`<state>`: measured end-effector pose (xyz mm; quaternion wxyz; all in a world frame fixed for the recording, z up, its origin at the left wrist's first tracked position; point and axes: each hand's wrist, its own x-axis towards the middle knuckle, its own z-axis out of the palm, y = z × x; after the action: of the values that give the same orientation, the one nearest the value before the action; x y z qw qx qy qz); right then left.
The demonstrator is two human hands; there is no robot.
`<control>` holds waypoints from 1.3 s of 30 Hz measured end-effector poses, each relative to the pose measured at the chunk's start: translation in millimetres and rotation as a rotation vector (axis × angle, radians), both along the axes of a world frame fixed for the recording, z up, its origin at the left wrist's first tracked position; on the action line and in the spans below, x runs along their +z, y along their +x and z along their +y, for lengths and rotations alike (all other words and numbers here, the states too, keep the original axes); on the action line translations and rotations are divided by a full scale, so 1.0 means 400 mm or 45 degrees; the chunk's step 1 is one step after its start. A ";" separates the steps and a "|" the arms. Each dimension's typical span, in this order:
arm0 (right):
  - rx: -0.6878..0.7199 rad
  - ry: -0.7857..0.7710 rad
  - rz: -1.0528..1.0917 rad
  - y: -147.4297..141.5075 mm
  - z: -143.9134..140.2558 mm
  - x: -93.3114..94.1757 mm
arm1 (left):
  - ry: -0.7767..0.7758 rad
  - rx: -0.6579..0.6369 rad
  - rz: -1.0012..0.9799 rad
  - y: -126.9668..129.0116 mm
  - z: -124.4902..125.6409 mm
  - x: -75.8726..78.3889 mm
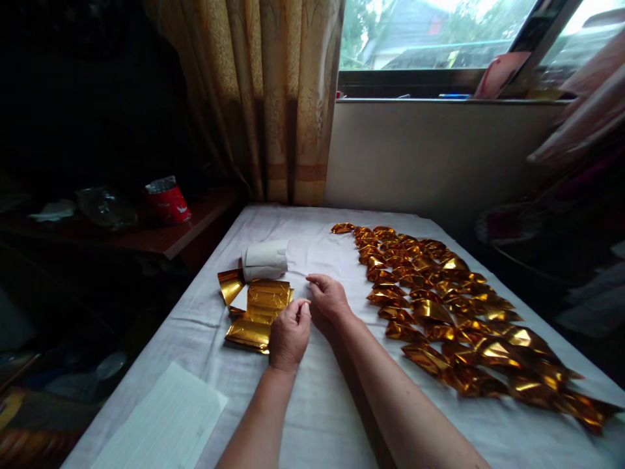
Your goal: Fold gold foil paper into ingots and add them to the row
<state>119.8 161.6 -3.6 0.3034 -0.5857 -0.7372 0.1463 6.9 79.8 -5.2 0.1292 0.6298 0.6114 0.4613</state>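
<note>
My left hand (pixel 290 333) is closed, with thumb and forefinger pinched together beside the right edge of a loose pile of gold foil sheets (pixel 267 294). Whatever may be between these fingertips is too small or hidden to make out. A little farther off and to the right, my right hand (pixel 329 296) points left over the cloth, its fingers drawn together; anything in them cannot be seen. One curled gold sheet (pixel 231 286) lies at the pile's left side, showing a white patch. Just behind the pile lies a white paper roll (pixel 265 259) on its side.
Several folded gold foil pieces (pixel 430 311) lie in rows on the right of the white-clothed table (pixel 336 417). A pale paper sheet (pixel 163 417) rests at front left. A red tin (pixel 168 200) stands on a dark wooden shelf (pixel 195 228); a curtain (pixel 273 98) hangs behind.
</note>
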 end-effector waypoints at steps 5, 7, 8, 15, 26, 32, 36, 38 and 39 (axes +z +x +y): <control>0.005 0.052 0.119 0.059 -0.144 -0.023 | 0.024 -0.026 0.094 -0.008 -0.001 0.030; 0.072 0.108 0.189 0.090 -0.195 -0.031 | 0.004 -0.044 0.172 -0.021 0.001 0.047; 0.092 0.126 0.200 0.104 -0.217 -0.035 | -0.034 -0.052 0.214 -0.029 0.002 0.056; 0.109 0.244 0.281 0.144 -0.296 -0.039 | -0.268 -0.046 0.527 -0.080 -0.003 0.135; 0.053 0.160 0.279 0.147 -0.284 -0.032 | -0.904 0.059 1.013 -0.105 -0.035 0.167; 0.075 0.183 0.268 0.149 -0.279 -0.041 | -0.970 0.025 1.045 -0.097 -0.038 0.182; 0.077 0.186 0.271 0.149 -0.277 -0.043 | -0.962 0.014 1.060 -0.102 -0.036 0.176; 0.074 0.187 0.265 0.149 -0.277 -0.042 | -0.955 -0.002 1.062 -0.108 -0.034 0.172; 0.072 0.188 0.263 0.149 -0.277 -0.041 | -0.949 -0.013 1.058 -0.111 -0.032 0.171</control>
<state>179.3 50.7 -20.1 0.4159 -0.5225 -0.7270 0.1598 -37.7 66.9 63.1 0.0935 0.6735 0.7295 -0.0738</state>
